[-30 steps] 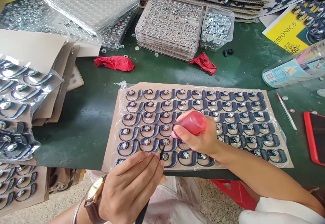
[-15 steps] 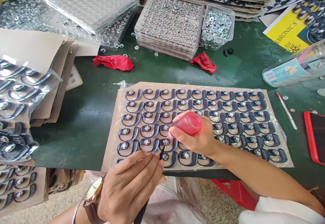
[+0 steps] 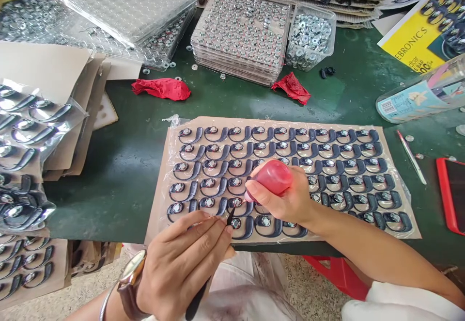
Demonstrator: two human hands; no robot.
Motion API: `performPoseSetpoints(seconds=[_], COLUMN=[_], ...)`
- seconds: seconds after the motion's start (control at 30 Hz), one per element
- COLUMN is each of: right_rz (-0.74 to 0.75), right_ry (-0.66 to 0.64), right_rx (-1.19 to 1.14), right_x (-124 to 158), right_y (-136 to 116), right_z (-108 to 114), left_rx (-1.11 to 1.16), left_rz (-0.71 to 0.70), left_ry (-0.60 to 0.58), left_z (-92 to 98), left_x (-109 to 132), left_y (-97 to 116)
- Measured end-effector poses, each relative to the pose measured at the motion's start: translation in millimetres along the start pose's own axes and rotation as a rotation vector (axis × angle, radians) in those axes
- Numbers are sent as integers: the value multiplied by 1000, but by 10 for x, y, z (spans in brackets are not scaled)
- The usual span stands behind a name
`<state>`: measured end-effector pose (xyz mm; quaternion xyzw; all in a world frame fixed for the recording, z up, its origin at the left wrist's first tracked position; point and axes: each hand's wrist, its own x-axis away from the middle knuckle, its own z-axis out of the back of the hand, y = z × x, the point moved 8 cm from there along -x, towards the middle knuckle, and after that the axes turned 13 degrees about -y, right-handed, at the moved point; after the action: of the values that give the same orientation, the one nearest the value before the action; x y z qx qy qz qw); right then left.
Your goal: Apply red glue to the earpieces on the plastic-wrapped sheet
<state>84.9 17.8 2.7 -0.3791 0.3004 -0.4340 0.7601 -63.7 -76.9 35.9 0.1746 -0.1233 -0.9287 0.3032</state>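
Note:
My left hand [image 3: 189, 263] is closed around slim black tweezers [image 3: 231, 216], their tips at the round metal part of one black hook-shaped piece [image 3: 237, 203]. My right hand [image 3: 296, 202] grips a soft red squeeze bottle [image 3: 273, 178], tilted with its nozzle down and left, close to that same piece. I cannot tell whether the nozzle touches it. Rows of similar black pieces, each with a silver disc and thin red wires, lie on a film-covered cardboard sheet [image 3: 156, 214]. My right hand and forearm hide some of them.
Behind the sheet are red crumpled scraps [image 3: 162, 89], stacked clear trays [image 3: 236, 35] of metal parts and a tub [image 3: 311, 35] of washers. More loaded cardboard sheets [image 3: 36, 64] stand at left. At right are a clear bottle [image 3: 410, 100], a pen [image 3: 411, 156] and a red-cased phone [image 3: 452, 195].
The red squeeze bottle and my right hand have shifted slightly right. My left hand has moved a little left and down, and the tweezers' rear end has swung left.

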Motion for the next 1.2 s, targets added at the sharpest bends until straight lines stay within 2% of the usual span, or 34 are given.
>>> performPoseSetpoints(seconds=[0.17,0.37,0.47,0.53,0.6,0.63,0.73,0.8,0.87,0.97,1.03,1.13,1.2], right_rz=[-6,131,162,89,-19,-50,-94,-176,-239,-239,-253,-288,-318], right_ry=[-53,-71,-3,-5,-52,-71,-19,21,102,37,-58,-253,-297], right_rx=[-64,-102,-221,-311,-273,-209,30,283,633,1177,1391,1517,1526], right_x=[21,46,60,76,118,146,186,103,-96,-595,-924,-1258,-1364], right_y=[29,-32,-99,-124,-164,-201,-270,-199,-99,124,338,613,655], right_z=[-49,-118,8,144,307,408,768,945,1076,959,796,528,428], left_rx=[108,277,310,310,311,313,323,324,316,268,207,84,-6], left_rz=[44,155,173,169,164,159,144,129,121,130,153,225,305], left_ry=[40,133,167,173,180,187,216,233,258,327,361,352,344], left_z=[56,117,107,87,66,59,51,64,112,273,410,582,665], left_x=[-64,-105,-65,-35,-8,4,23,21,24,99,223,546,861], left_y=[-95,-289,-312,-300,-290,-285,-278,-266,-250,-215,-189,-180,-217])
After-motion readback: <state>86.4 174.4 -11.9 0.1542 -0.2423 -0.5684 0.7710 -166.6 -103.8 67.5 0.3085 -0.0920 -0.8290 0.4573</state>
